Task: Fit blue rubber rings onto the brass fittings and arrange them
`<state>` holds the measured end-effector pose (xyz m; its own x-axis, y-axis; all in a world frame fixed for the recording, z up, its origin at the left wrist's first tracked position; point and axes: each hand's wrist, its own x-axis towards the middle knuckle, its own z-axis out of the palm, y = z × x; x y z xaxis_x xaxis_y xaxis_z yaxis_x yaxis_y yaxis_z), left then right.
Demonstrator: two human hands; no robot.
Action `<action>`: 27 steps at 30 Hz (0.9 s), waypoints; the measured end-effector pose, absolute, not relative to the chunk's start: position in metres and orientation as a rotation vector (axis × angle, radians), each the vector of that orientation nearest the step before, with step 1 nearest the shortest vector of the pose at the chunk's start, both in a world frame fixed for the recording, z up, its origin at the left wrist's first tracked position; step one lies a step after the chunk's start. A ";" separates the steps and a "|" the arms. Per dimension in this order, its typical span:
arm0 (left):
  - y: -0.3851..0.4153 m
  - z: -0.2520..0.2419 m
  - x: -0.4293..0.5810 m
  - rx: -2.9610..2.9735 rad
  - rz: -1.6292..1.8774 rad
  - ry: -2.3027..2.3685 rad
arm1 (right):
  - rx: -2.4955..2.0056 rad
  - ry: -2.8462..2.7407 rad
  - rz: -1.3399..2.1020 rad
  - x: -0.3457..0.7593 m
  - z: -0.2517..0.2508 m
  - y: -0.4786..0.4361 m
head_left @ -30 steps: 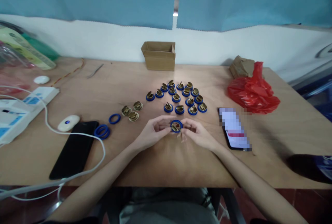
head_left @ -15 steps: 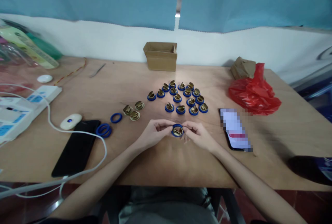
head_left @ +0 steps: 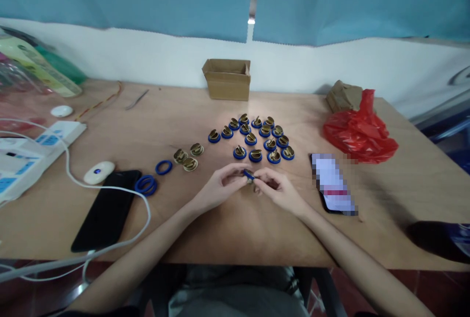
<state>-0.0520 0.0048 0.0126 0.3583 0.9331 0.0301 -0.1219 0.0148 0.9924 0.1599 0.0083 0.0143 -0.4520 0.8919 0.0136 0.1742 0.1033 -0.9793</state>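
Note:
My left hand (head_left: 221, 186) and my right hand (head_left: 278, 190) meet above the table near its front. Between their fingertips they pinch one small round brass-coloured piece with a blue ring (head_left: 249, 175), now tilted nearly edge-on. Fingers cover part of it. Just beyond my hands stand several matching brass pieces with blue rings (head_left: 255, 155), each with a raised flap on top. To the left sit three brass pieces on pale rims (head_left: 190, 164), without blue around them. Loose blue rings (head_left: 163, 167) lie farther left, two of them overlapping (head_left: 146, 185) beside a black phone.
An open cardboard box (head_left: 229, 86) stands at the back. On the right are a red plastic bag (head_left: 358, 133), a lit phone (head_left: 334, 182) and a dark bottle (head_left: 440, 238). Leftward lie the black phone (head_left: 106, 214), a white cable (head_left: 147, 209) and a power strip (head_left: 44, 148).
The piece between my hands has turned from showing its round brass face to nearly edge-on, and has risen slightly away from me. My fingers have shifted around it.

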 end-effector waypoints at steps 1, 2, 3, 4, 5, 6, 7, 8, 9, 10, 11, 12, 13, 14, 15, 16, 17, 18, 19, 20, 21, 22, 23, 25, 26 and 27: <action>0.005 0.011 -0.052 1.283 1.003 0.823 | -1.042 -1.774 1.338 0.161 0.014 0.008; 0.004 0.009 -0.051 1.286 0.998 0.806 | -1.035 -1.822 1.279 0.161 0.013 0.008; 0.004 0.007 -0.051 1.286 0.989 0.796 | -1.027 -1.864 1.232 0.161 0.013 0.007; 0.004 0.006 -0.051 1.289 0.982 0.795 | -1.020 -1.889 1.207 0.161 0.014 0.007; 0.003 0.005 -0.051 1.297 0.987 0.801 | -1.013 -1.891 1.208 0.161 0.015 0.007; 0.003 0.004 -0.051 1.312 1.004 0.815 | -1.008 -1.868 1.232 0.160 0.016 0.006; 0.002 0.004 -0.051 1.336 1.027 0.836 | -1.005 -1.826 1.265 0.159 0.017 0.007; 0.002 0.003 -0.050 1.369 1.054 0.865 | -1.003 -1.777 1.296 0.159 0.018 0.007; 0.001 0.004 -0.050 1.410 1.079 0.901 | -1.001 -1.729 1.321 0.158 0.020 0.007; 0.000 0.004 -0.050 1.461 1.096 0.939 | -1.000 -1.690 1.337 0.158 0.021 0.008; -0.001 0.004 -0.050 1.520 1.108 0.979 | -1.004 -1.664 1.344 0.158 0.021 0.009; -0.001 0.005 -0.050 1.582 1.116 1.017 | -1.011 -1.650 1.342 0.158 0.022 0.009; -0.002 0.005 -0.050 1.638 1.122 1.044 | -1.023 -1.646 1.333 0.159 0.022 0.010; -0.002 0.006 -0.050 1.680 1.127 1.057 | -1.035 -1.649 1.319 0.159 0.022 0.010; -0.002 0.006 -0.051 1.707 1.129 1.056 | -1.046 -1.657 1.296 0.160 0.022 0.010; -0.003 0.006 -0.051 1.718 1.131 1.048 | -1.055 -1.670 1.269 0.160 0.022 0.010; -0.003 0.006 -0.051 1.719 1.130 1.038 | -1.060 -1.687 1.241 0.160 0.021 0.010; -0.003 0.006 -0.052 1.719 1.123 1.029 | -1.060 -1.707 1.215 0.160 0.021 0.009; -0.004 0.007 -0.052 1.725 1.111 1.027 | -1.058 -1.728 1.189 0.160 0.020 0.009; -0.005 0.007 -0.052 1.741 1.094 1.031 | -1.055 -1.751 1.163 0.159 0.020 0.008; -0.005 0.007 -0.051 1.768 1.073 1.041 | -1.052 -1.777 1.137 0.159 0.019 0.008; -0.006 0.008 -0.051 1.806 1.059 1.054 | -1.050 -1.801 1.113 0.158 0.018 0.007; -0.007 0.008 -0.051 1.854 1.055 1.067 | -1.051 -1.820 1.091 0.158 0.018 0.007; -0.008 0.009 -0.050 1.977 1.074 1.095 | -1.070 -1.836 1.062 0.158 0.018 0.006; -0.008 0.010 -0.050 2.047 1.093 1.118 | -1.085 -1.835 1.054 0.159 0.019 0.006; -0.008 0.010 -0.050 2.116 1.110 1.157 | -1.102 -1.830 1.046 0.160 0.020 0.006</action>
